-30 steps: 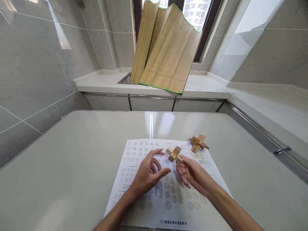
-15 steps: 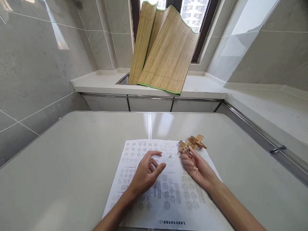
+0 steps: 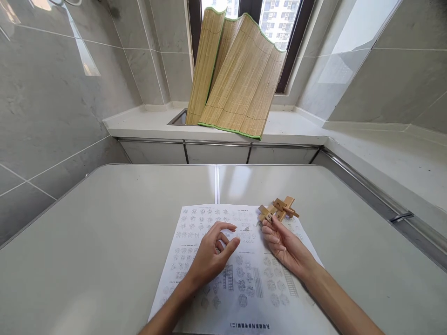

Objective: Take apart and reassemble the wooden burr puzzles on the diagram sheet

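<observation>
A printed sheet (image 3: 296,321) covered with small line diagrams lies flat on the table. My left hand (image 3: 213,251) rests over its middle with fingers curved and the thumb apart, holding nothing. At the sheet's upper right corner lies a small heap of wooden puzzle pieces (image 3: 288,203), notched sticks crossing one another. My right hand (image 3: 284,244) is beside the heap, thumb and forefinger pinched on the end of a wooden puzzle piece (image 3: 268,217) with a dark mark on it. The other fingers are curled in, and they hide part of that piece.
The pale table (image 3: 87,242) has a seam running down its middle. Behind it, a folded bamboo mat (image 3: 240,79) with green edging leans at the window on a white ledge (image 3: 146,123). A metal rail (image 3: 370,184) runs along the right side.
The wooden piece at my right fingertips has turned slightly and sits a little closer to the heap. My left hand has hardly moved. The whole view has shifted slightly downward.
</observation>
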Demonstrator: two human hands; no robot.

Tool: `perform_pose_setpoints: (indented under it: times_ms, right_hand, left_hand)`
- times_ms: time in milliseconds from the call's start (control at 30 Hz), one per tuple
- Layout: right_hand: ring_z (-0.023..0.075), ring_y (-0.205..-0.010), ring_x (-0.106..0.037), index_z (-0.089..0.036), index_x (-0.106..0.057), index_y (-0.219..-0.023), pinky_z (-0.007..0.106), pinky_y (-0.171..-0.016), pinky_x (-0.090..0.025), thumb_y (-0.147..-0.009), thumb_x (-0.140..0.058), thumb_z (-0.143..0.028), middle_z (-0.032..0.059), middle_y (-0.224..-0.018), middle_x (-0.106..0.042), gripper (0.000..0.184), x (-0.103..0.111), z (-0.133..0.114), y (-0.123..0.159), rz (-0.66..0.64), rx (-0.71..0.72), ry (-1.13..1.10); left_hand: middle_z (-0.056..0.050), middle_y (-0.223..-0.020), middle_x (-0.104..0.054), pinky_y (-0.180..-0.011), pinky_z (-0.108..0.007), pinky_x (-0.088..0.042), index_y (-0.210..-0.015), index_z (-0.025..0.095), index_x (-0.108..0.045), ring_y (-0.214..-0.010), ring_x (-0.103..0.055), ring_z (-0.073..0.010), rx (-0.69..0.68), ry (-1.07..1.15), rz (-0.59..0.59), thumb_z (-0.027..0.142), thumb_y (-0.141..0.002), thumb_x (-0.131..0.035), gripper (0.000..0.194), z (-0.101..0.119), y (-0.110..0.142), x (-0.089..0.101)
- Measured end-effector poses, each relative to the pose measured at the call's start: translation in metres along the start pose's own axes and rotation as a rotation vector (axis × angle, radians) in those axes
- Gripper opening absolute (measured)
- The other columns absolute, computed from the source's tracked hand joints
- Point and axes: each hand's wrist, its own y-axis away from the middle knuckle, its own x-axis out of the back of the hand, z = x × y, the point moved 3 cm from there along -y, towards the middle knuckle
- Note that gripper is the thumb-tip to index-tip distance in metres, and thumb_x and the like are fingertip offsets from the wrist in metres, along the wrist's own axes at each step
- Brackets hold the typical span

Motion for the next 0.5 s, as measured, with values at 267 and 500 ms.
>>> perform_pose_setpoints:
  times_ms: [267, 500]
  right_hand:
    - [0.0041, -0.046, -0.052, -0.016, -0.06, -0.091, 0.009, -0.029, -0.043, -0.102, -0.071, -0.038, -0.0036, -0.07, -0.055, 0.026, -0.0012, 0.0015, -0.0008, 0.016, -0.003, 0.014]
    - [0.0015, -0.04, -0.045, -0.016, -0.061, -0.084, 0.007, -0.027, -0.036, -0.091, -0.083, -0.043, -0.0065, -0.065, -0.052, 0.036, -0.0064, 0.0046, 0.0015, -0.019, -0.044, 0.112]
  left_hand:
    - [-0.003, -0.096, -0.064, -0.065, -0.027, -0.046, -0.115, 0.023, -0.067, -0.076, -0.057, -0.0161, -0.005, -0.009, -0.006, 0.053, -0.1, -0.06, 0.034, -0.0012, 0.0001, -0.0002]
    - [-0.003, -0.094, -0.066, -0.063, -0.026, -0.044, -0.11, 0.023, -0.068, -0.073, -0.056, -0.0151, -0.006, -0.015, -0.011, 0.051, -0.1, -0.061, 0.032, -0.0011, -0.0008, -0.0005]
